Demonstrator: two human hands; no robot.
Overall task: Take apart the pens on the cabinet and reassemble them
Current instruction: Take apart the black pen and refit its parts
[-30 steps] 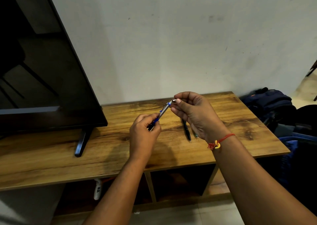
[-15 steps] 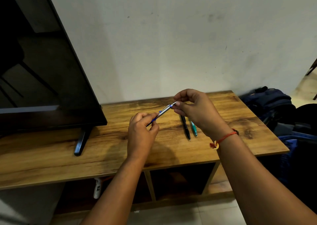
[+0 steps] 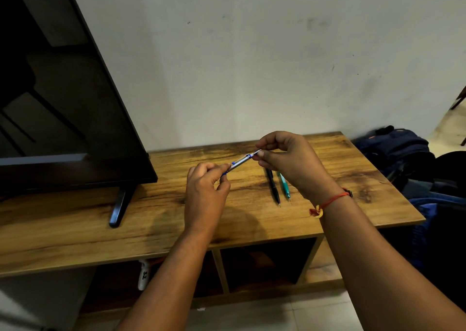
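Note:
A blue and silver pen (image 3: 240, 161) is held in the air above the wooden cabinet (image 3: 327, 204), slanting up to the right. My left hand (image 3: 205, 197) pinches its lower blue end. My right hand (image 3: 290, 161) pinches its upper tip between thumb and fingers. A black pen (image 3: 273, 188) and a teal pen (image 3: 285, 185) lie side by side on the cabinet top, just below my right hand, their upper ends hidden by it.
A black television (image 3: 63, 103) stands on the cabinet's left half, its foot (image 3: 118, 208) near the front. Dark bags (image 3: 408, 159) lie on the floor to the right. A white object (image 3: 144, 275) hangs in the open shelf below.
My hands have drawn apart, so more of the pen shows between them. My right hand shifted right and up, uncovering the teal pen on the cabinet.

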